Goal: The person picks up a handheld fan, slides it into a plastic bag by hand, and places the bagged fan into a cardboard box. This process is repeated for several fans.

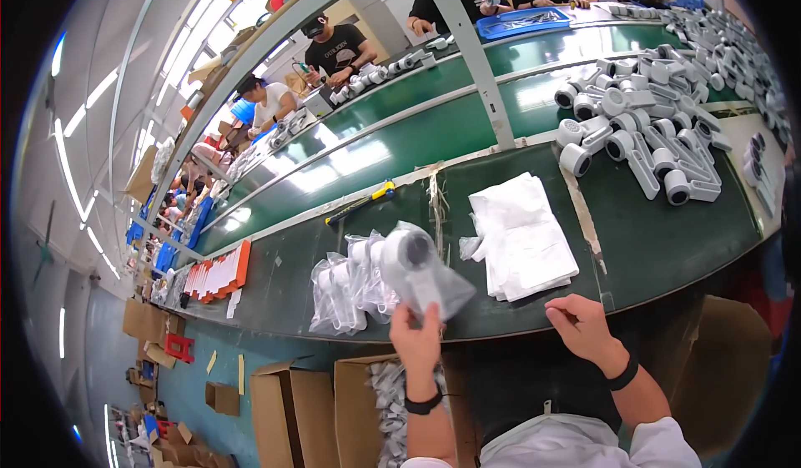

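My left hand (416, 339) grips a white round-headed handheld device (409, 272) with a dark disc on its head, inside a clear plastic bag. It is held up over the bench's front edge, slightly blurred. Just behind and left of it, several more bagged devices (340, 289) lie side by side on the dark green bench. My right hand (584, 328) hovers by the front edge, fingers curled in with nothing visible in them. Beyond that hand lies a stack of white plastic bags (527, 247).
Unbagged white devices (642, 122) are heaped at the right. A yellow-and-black tool (360, 202) lies near the bench's back edge, before a metal post (480, 67). Below stands an open carton (355, 401) of bagged pieces. Co-workers sit across the green conveyor (375, 113).
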Motion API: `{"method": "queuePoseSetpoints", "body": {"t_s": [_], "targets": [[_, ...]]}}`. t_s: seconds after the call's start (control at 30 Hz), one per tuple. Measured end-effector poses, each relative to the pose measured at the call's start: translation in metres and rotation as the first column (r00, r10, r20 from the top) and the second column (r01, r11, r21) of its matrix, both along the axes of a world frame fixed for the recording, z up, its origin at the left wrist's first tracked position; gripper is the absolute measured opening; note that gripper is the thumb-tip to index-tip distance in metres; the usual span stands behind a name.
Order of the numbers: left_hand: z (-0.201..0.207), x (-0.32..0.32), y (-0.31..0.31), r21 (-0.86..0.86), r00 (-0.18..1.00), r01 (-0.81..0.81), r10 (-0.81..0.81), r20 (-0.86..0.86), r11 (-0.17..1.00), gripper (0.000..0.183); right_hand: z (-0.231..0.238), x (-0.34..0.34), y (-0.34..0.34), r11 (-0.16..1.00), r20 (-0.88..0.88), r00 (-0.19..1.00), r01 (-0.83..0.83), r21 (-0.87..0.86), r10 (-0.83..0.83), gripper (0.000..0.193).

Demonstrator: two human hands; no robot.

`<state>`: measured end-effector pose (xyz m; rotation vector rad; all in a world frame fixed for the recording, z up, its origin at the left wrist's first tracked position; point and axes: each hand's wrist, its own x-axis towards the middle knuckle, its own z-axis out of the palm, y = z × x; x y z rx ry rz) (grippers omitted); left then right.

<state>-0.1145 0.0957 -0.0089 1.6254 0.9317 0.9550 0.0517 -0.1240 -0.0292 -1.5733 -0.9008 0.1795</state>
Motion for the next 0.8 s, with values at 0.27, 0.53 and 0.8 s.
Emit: {"method": "queuePoseSetpoints", "body": {"t_s": [0.27, 0.53, 0.8], "targets": [[-0.032, 0.013, 0.061, 0.634, 0.804, 0.068, 0.335, -0.492, 0.770, 0.040, -0.025, 0.008, 0.006, 0.996, -0.079, 0.993, 0.083, -0.039, -0.086, 0.009], [0.005, -0.008, 0.067, 0.802, 0.717, 0.026, 0.548, -0.431, 0.596, 0.064, -0.027, 0.012, 0.000, 0.994, -0.043, 0.995, 0.092, -0.059, -0.094, 0.007], [0.023, -0.011, 0.097, 0.394, 0.420, 0.159, 0.299, -0.857, 0.905, 0.088, -0.026, 0.009, 0.008, 0.993, 0.110, 0.988, 0.113, -0.026, -0.110, 0.004]]}}
